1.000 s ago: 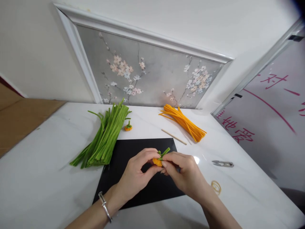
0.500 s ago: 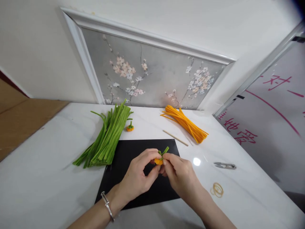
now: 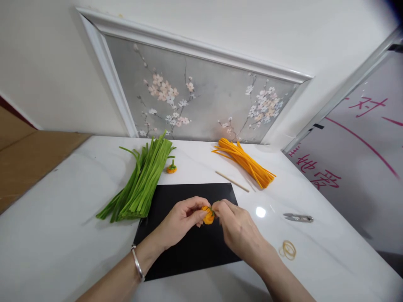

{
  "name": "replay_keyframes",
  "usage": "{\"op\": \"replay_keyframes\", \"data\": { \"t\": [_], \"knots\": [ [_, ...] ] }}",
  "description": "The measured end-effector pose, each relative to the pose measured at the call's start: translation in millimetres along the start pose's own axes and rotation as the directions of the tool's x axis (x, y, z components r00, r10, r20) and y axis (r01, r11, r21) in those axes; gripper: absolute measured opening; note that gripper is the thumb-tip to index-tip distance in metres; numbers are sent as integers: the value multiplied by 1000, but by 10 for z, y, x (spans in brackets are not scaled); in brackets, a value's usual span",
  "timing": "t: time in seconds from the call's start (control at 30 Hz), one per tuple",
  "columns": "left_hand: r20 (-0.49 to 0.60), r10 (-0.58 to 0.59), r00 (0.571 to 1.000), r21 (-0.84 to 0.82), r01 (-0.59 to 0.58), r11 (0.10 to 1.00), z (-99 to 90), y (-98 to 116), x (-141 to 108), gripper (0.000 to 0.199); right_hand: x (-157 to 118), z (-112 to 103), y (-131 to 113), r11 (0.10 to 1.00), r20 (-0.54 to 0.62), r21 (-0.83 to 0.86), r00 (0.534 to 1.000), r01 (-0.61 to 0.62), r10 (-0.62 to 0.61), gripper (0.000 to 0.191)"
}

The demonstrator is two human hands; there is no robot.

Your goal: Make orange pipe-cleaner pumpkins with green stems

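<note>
Between my hands, above a black mat, is a small orange pumpkin that looks made of pipe cleaners. My left hand pinches its left side between thumb and fingers. My right hand is closed at its green top; the fingers cover most of the green stem. A finished-looking small pumpkin with a green stem stands on the table behind the mat. To the left lies a thick bundle of green pipe cleaners, and at the back right a bundle of orange pipe cleaners.
A thin wooden stick lies behind the mat. On the right are thread snips and some yellowish rings. A flower-patterned wall panel rises behind the table, a whiteboard at the right, brown cardboard at the left.
The orange pumpkin has tipped so its ribbed side shows, with its green top now toward the right. My right hand has turned and closed over the green ends.
</note>
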State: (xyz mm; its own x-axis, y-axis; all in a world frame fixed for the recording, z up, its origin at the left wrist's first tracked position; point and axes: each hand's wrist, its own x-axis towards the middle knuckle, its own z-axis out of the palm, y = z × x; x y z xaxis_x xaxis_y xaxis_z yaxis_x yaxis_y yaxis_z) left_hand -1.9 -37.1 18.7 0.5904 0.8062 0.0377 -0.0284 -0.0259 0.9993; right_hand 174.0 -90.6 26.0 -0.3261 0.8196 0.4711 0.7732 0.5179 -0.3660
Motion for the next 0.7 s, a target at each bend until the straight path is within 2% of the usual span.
{"op": "replay_keyframes", "data": {
  "t": [0.1,0.2,0.33,0.53,0.7],
  "knots": [
    [-55,16,998,-32,-18,999,21,-18,-3,12,10,-8,17,984,-1,158,997,-81,82,21],
    [-96,-13,995,-118,2,993,41,-61,-17,17,36,-11,22,952,-50,282,989,-118,138,19],
    [-96,-42,995,-224,20,974,77,-108,-34,30,43,14,26,939,-103,324,982,-116,157,16],
    [-200,-78,977,-204,36,978,127,-124,-43,28,36,45,33,967,-66,246,994,-69,88,25],
    [-179,-141,974,-251,94,963,114,-149,-49,29,50,27,45,998,-174,32,984,52,-46,28]
  ]
}}
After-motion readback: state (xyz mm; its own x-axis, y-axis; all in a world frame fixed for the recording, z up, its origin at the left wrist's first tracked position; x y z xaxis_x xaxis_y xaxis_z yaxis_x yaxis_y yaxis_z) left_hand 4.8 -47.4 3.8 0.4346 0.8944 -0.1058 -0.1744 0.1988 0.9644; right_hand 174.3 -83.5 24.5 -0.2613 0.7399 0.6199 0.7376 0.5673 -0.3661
